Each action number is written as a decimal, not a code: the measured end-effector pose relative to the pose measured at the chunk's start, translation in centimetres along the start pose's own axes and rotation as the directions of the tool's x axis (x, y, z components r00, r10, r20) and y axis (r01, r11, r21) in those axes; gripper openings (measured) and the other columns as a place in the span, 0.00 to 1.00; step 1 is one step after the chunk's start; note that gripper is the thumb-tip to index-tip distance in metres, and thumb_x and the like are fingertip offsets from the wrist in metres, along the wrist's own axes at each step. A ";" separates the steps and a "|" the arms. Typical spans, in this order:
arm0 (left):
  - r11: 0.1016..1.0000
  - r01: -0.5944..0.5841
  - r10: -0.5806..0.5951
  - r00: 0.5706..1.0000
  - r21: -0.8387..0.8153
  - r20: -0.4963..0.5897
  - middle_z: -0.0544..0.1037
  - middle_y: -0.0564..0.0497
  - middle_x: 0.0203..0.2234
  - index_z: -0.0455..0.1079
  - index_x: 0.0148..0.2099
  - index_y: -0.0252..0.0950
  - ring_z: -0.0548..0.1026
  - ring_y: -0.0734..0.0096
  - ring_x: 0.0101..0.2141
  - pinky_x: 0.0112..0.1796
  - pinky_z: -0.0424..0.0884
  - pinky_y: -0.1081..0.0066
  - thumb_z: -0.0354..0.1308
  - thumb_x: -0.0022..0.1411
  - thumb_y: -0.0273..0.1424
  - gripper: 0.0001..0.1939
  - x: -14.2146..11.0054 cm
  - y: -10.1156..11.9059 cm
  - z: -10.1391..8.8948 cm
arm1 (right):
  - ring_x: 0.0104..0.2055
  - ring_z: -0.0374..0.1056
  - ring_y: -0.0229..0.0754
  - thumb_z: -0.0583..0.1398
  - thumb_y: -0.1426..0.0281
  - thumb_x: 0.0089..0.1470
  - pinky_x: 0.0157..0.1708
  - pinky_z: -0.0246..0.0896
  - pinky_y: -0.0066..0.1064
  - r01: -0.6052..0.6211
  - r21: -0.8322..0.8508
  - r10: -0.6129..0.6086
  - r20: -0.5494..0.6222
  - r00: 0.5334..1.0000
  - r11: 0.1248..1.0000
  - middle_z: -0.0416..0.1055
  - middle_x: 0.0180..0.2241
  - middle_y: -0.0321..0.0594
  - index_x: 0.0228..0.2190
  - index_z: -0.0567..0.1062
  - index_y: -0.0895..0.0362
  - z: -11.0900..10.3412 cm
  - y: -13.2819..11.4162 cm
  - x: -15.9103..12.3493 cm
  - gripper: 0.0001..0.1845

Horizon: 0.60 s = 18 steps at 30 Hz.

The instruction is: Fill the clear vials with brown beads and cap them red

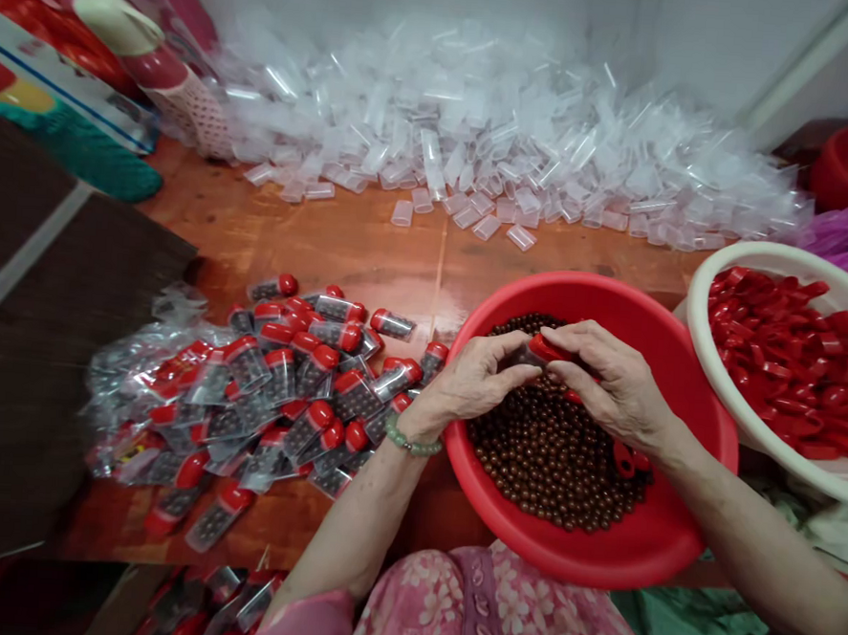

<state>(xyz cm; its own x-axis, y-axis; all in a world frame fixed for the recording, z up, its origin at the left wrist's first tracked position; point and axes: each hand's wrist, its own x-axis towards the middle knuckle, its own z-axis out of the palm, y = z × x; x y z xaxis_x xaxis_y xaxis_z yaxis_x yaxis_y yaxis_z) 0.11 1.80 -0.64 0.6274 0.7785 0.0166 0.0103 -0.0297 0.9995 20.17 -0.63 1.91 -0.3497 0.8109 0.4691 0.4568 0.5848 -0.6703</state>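
Observation:
Both hands meet over a red basin (658,543) filled with small brown beads (551,459). My left hand (474,378) is closed round a small clear vial (518,354) with dark contents. My right hand (617,382) pinches a red cap (548,347) against the vial's end. A loose red cap (623,457) lies on the beads under my right wrist. A green bead bracelet (409,441) circles my left wrist.
A heap of filled, red-capped vials (282,395) lies left of the basin, some in plastic bags. Empty clear vials (492,140) are piled along the back wall. A white basin (706,287) of red caps (795,359) stands at the right.

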 end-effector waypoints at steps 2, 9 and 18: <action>1.000 0.015 -0.015 1.000 0.015 -0.008 0.76 0.51 0.36 0.73 0.43 0.32 0.72 0.71 0.37 0.42 0.67 0.71 0.58 0.65 0.33 0.09 0.0 0.2 0.1 | 0.44 0.76 0.43 0.63 0.71 0.61 0.46 0.75 0.37 -0.011 -0.003 0.011 -0.011 1.000 1.000 0.80 0.41 0.44 0.46 0.80 0.55 0.2 0.0 0.0 0.12; 0.998 0.056 -0.055 0.998 0.027 -0.033 0.73 0.53 0.30 0.71 0.37 0.32 0.69 0.74 0.31 0.36 0.65 0.73 0.58 0.64 0.36 0.10 -0.1 0.1 0.2 | 0.41 0.79 0.42 0.63 0.70 0.60 0.44 0.76 0.35 -0.155 0.070 0.162 -0.104 0.981 0.985 0.83 0.41 0.41 0.44 0.82 0.53 1.2 0.1 -0.2 0.11; 1.000 0.028 -0.028 0.999 -0.008 -0.039 0.75 0.51 0.32 0.72 0.40 0.33 0.72 0.73 0.34 0.37 0.69 0.72 0.59 0.63 0.33 0.08 0.0 -0.8 0.1 | 0.40 0.80 0.41 0.62 0.71 0.61 0.43 0.77 0.33 -0.141 0.012 0.141 -0.065 0.988 0.990 0.83 0.40 0.39 0.44 0.82 0.53 1.0 0.2 -0.1 0.11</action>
<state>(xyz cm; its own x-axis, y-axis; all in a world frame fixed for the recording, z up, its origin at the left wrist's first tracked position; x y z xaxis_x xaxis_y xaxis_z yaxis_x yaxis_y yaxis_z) 0.20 1.78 -1.46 0.5961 0.8029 -0.0107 0.0218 -0.0028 0.9998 19.42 -0.59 1.15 -0.2275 0.8851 0.4061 0.4916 0.4643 -0.7367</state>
